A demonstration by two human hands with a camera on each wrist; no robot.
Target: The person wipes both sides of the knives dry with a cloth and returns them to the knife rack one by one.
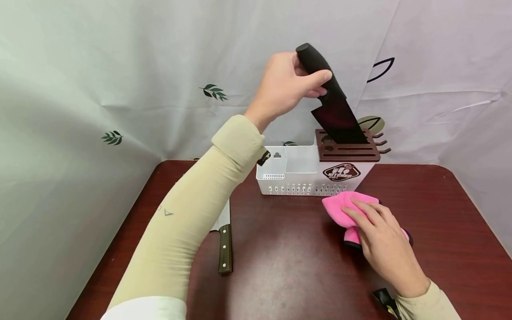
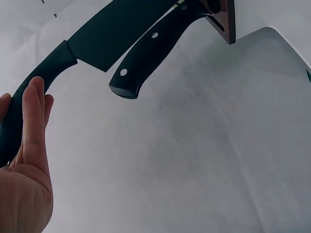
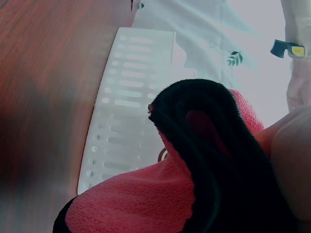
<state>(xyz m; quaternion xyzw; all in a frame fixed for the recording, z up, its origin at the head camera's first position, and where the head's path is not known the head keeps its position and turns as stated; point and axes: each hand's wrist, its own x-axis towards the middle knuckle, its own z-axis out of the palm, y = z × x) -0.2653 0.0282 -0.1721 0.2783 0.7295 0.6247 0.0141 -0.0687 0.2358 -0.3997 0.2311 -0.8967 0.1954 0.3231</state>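
Positioning the black knife (image 1: 338, 95) at the rack (image 1: 319, 175), near the table's (image 1: 288, 266) far edge, appears current: left hand (image 1: 286, 82) grips its handle (image 1: 314, 60), right hand (image 1: 386, 249) holds pink cloth (image 1: 340, 211); next move likely requires slot alignment.

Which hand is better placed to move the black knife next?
Likely the left hand: it grips the black knife's handle above the rack, while the right hand holds the pink cloth.
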